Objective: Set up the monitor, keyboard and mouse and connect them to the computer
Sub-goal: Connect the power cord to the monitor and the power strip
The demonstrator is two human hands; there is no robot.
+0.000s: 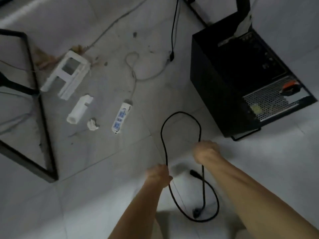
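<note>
A black power cable hangs in loops above the tiled floor. My left hand grips one strand of it. My right hand grips another strand higher up, so a big loop arches between the two hands. Below them the cable curls again, with a plug end between my forearms and another end lower down. The black computer tower stands on the floor at the right, its rear panel with ports and a power-supply grille facing up-right.
A white power strip with a grey cord lies left of the loop. White foam packing pieces and a crumpled scrap lie further left. A black metal table frame stands at the left edge; another black cable hangs at the top.
</note>
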